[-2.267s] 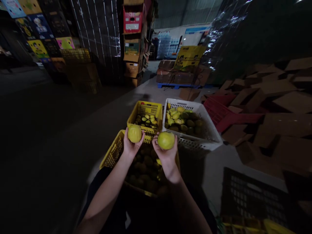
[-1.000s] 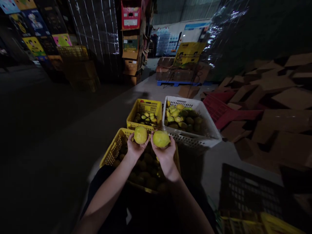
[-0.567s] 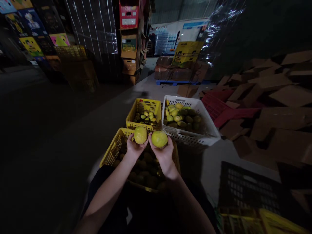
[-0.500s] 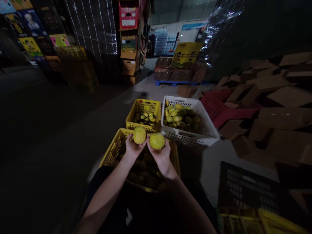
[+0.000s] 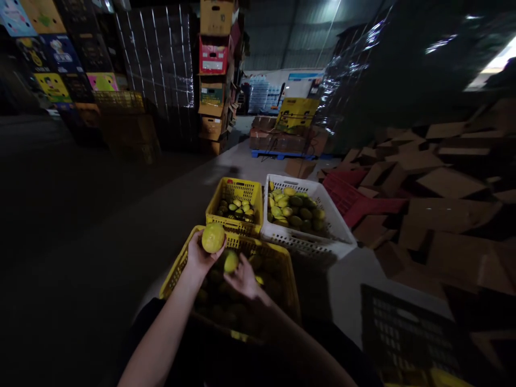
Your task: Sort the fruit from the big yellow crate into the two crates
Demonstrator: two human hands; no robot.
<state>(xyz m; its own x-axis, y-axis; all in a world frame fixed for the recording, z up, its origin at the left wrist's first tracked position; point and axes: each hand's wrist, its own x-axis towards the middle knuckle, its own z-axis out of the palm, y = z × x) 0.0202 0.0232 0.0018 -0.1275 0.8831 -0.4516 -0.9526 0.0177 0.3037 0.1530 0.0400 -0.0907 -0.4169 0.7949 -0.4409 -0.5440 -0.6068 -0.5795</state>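
Observation:
My left hand is closed around a round yellow-green fruit, held up over the near rim area of a large yellow crate. Lower and to the right, my right hand has its fingers spread above the same crate. Just beyond its fingertips is another yellow-green fruit, looking smaller and slightly blurred; whether a finger still touches it is hard to tell. More round fruit lies in the shaded inside of the crate.
Behind stand a smaller yellow crate and a white crate, both holding yellow and green fruit. Flattened cardboard and a red crate heap up at right. Stacked boxes and a blue pallet are farther back.
My left hand has shifted left with its fruit. My right hand has moved lower and left, and its fingers have opened from the fruit they held. The view has tilted up.

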